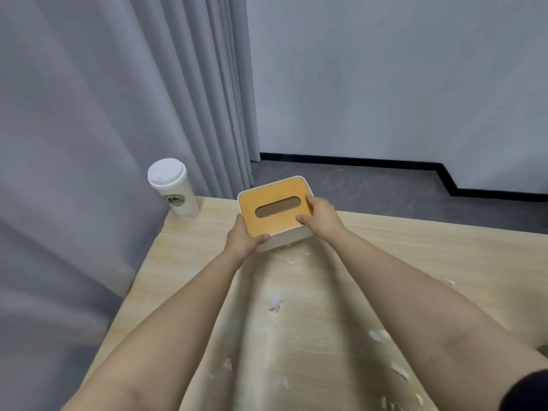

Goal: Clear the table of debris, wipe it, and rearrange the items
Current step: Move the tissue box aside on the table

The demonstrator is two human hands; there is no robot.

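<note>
A white tissue box with an orange-brown wooden lid and an oval slot sits near the far edge of the light wood table. My left hand grips its near left corner, thumb on the lid. My right hand holds its right side, fingers on the lid. I cannot tell whether the box is lifted or resting on the table. Several small white scraps of debris lie scattered over the tabletop between and beside my forearms.
A white lidded paper cup with a green logo stands at the table's far left corner, next to a grey curtain. Beyond the table's far edge are a dark floor and a pale wall.
</note>
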